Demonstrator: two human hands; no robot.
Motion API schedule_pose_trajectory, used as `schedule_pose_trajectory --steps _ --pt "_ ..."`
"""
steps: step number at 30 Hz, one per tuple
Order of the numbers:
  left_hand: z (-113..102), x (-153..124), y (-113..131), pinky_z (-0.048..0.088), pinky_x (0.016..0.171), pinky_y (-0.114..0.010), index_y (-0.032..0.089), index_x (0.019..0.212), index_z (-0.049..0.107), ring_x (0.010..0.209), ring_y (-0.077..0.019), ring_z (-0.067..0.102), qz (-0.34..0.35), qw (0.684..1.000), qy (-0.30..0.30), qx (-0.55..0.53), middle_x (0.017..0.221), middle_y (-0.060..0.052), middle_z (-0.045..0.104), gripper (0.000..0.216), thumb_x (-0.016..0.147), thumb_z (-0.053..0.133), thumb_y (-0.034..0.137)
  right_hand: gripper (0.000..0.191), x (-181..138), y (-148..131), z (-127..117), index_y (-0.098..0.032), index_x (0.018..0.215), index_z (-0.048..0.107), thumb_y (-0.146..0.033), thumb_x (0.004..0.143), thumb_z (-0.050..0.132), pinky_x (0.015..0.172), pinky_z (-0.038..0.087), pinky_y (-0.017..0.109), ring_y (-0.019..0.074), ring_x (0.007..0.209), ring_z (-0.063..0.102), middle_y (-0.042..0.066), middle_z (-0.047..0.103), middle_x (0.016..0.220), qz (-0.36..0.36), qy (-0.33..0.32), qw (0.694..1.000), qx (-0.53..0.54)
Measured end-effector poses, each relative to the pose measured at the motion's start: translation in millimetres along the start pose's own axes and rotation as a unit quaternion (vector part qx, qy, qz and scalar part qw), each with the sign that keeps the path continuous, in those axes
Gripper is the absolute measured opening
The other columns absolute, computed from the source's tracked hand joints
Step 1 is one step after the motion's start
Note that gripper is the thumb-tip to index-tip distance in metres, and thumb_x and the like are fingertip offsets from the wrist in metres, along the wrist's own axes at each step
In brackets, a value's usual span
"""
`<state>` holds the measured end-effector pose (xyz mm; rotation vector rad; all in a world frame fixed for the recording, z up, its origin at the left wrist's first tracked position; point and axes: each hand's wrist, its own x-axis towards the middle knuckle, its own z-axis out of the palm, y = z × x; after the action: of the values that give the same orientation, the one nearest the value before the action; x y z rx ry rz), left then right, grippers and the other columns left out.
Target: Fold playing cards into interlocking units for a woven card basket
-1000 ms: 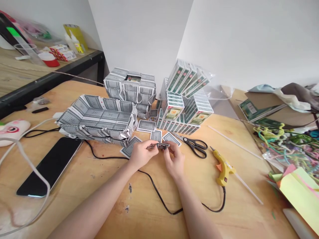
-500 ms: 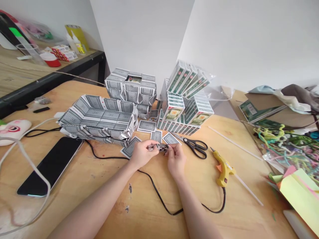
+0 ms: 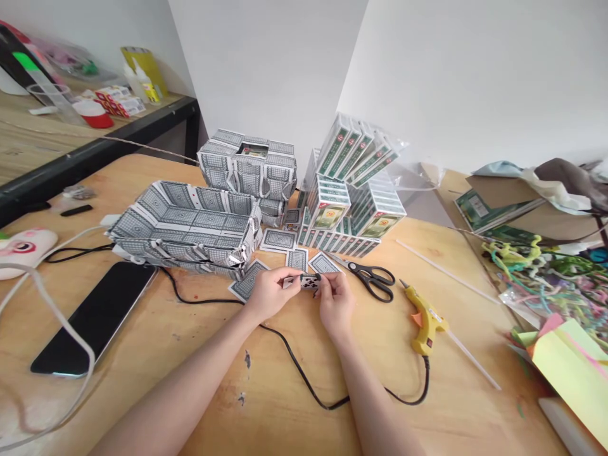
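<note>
**Folded card turned face-up between both hands**

Head view, now. Both hands meet above the light wooden tabletop (image 3: 266, 405). The left hand (image 3: 270, 292) pinches the left end of a small folded playing card with black pips (image 3: 308, 281); the right hand (image 3: 335, 300) pinches its right end, fingers curled over it. Neither hand is free; both grasp the same piece, held just above the table and close to three loose grey-backed cards (image 3: 298, 259) lying flat.

Nearby: black-handled scissors (image 3: 373, 277) just right of the hands; a yellow glue gun (image 3: 425, 318) further right, its black cord (image 3: 304, 373) running under the forearms. A long tray-shaped build of folded grey-backed cards (image 3: 187, 228) sits to the left, a taller block of the same (image 3: 249, 166) behind it, and a heap of green-and-white card boxes (image 3: 354, 190) behind the hands. A black tablet (image 3: 95, 313) lies at far left.

Against the earlier frames. A second ago the piece lay flatter and lower, the right hand more spread beside it. Half a second ago the right hand had closed in. Now the white pip face is more plainly turned up and the fingertips sit tighter on both ends. Judgement: the fold is being pressed or creased, not yet joined to either build. Everything else on the table is unmoved.
</note>
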<state>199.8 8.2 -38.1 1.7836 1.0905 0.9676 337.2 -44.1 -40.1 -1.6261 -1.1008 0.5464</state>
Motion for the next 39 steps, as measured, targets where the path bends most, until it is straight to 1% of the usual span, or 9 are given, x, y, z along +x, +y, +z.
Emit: schedule_pose_trajectory --steps 3,7,13,18,27,29,34,39 --pt "0.0 0.2 -1.1 0.045 0.053 -0.018 0.015 0.087 0.068 0.059 -0.0109 0.058 -0.001 1.000 0.006 -0.003 0.068 -0.002 0.068 0.022 0.073 0.055 0.025 0.022 -0.7 -1.4 0.5 -0.019 0.077 0.052 -0.039 0.082 0.045 0.048 0.040 0.023 0.0119 0.047 0.050 -0.002 0.054 0.054 -0.010 -0.003 1.000 -0.006" --pt "-0.6 0.6 1.4 0.043 0.050 -0.017 0.015 0.084 0.066 0.056 -0.0097 0.056 0.002 1.000 0.020 0.024 0.065 0.000 0.066 0.018 0.073 0.054 0.023 0.021 -1.5 -4.1 0.6 -0.019 0.075 0.051 -0.038 0.082 0.045 0.050 0.040 0.022 0.0115 0.048 0.051 -0.003 0.054 0.054 -0.022 -0.007 1.000 -0.013" --pt "-1.1 0.8 5.0 0.045 0.053 -0.018 0.016 0.085 0.065 0.056 -0.0092 0.056 0.015 0.999 0.022 0.042 0.069 -0.001 0.067 0.018 0.073 0.054 0.024 0.022 -0.8 -1.8 1.7 -0.019 0.076 0.050 -0.040 0.082 0.044 0.050 0.042 0.023 0.0126 0.048 0.053 -0.003 0.054 0.052 -0.004 -0.004 1.000 0.000" --pt "-1.0 0.4 6.5 0.046 0.055 -0.018 0.016 0.082 0.064 0.060 -0.0103 0.059 0.021 0.999 0.025 0.040 0.069 -0.001 0.067 0.015 0.072 0.055 0.023 0.022 -0.9 -0.4 1.5 -0.020 0.076 0.051 -0.040 0.082 0.044 0.052 0.042 0.024 0.0127 0.048 0.053 -0.003 0.055 0.054 -0.005 -0.005 1.000 -0.012" --pt "0.3 -0.2 4.6 0.044 0.050 -0.015 0.016 0.081 0.067 0.056 -0.0093 0.058 0.011 0.997 0.041 0.064 0.067 0.001 0.067 0.018 0.067 0.056 0.017 0.018 -1.3 -4.3 0.9 -0.020 0.075 0.052 -0.035 0.083 0.044 0.051 0.040 0.022 0.0120 0.048 0.051 -0.003 0.056 0.055 -0.012 -0.007 1.000 -0.028" --pt "0.0 -0.5 4.6 0.044 0.050 -0.015 0.016 0.082 0.067 0.055 -0.0090 0.058 0.013 0.997 0.038 0.063 0.067 0.001 0.068 0.018 0.067 0.056 0.018 0.018 -1.1 -4.6 0.9 -0.020 0.075 0.052 -0.035 0.082 0.045 0.051 0.040 0.022 0.0121 0.048 0.052 -0.003 0.056 0.054 -0.007 -0.005 1.000 -0.026" --pt "0.2 -2.2 3.5 0.043 0.049 -0.015 0.016 0.085 0.068 0.054 -0.0090 0.057 0.004 0.999 0.006 0.053 0.065 0.001 0.067 0.020 0.069 0.055 0.019 0.020 0.9 -1.3 0.1 -0.019 0.075 0.054 -0.036 0.081 0.047 0.050 0.039 0.023 0.0120 0.047 0.050 -0.003 0.054 0.052 0.015 0.009 1.000 -0.016" --pt "1.0 -1.8 0.3 0.044 0.051 -0.017 0.016 0.090 0.067 0.057 -0.0098 0.058 -0.028 0.999 -0.021 0.010 0.069 0.000 0.068 0.024 0.071 0.054 0.020 0.023 4.0 2.7 -0.8 -0.018 0.076 0.055 -0.039 0.080 0.049 0.045 0.037 0.022 0.0112 0.046 0.046 -0.003 0.052 0.053 0.043 0.008 0.999 0.032"
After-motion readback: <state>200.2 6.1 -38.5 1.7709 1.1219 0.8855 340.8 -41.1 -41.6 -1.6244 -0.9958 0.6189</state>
